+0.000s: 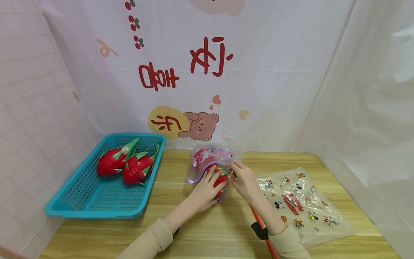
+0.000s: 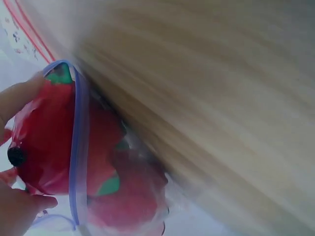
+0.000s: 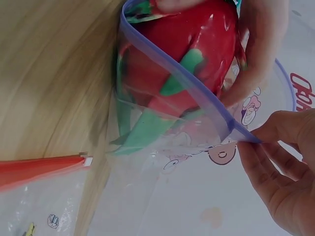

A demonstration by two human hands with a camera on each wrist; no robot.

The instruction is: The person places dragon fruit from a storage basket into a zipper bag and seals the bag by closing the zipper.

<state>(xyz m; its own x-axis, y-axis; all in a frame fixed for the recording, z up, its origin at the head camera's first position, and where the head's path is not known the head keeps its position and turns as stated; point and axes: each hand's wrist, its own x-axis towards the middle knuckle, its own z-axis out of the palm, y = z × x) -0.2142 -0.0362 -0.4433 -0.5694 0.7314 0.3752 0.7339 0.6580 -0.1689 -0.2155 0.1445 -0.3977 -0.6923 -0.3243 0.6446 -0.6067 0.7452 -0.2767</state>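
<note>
My left hand (image 1: 203, 194) grips a red toy dragon fruit (image 1: 221, 187) with green leaf tips, its fingers spread over the top. This fruit sits partly inside the mouth of a clear, printed zip bag (image 1: 207, 154) with a purple edge. Deeper in the bag lies another red fruit (image 2: 130, 196), seen through the plastic in the left wrist view. At the bag's right side, my right hand (image 1: 244, 181) pinches the purple zip edge (image 3: 182, 73) between thumb and fingers.
On the left stands a blue plastic basket (image 1: 149, 190) with two more dragon fruits (image 1: 111, 162) in it. A larger clear bag (image 1: 310, 212) with cartoon prints and a red zip edge lies flat at right, partly under my right forearm. A printed white cloth (image 1: 258, 72) hangs behind the table.
</note>
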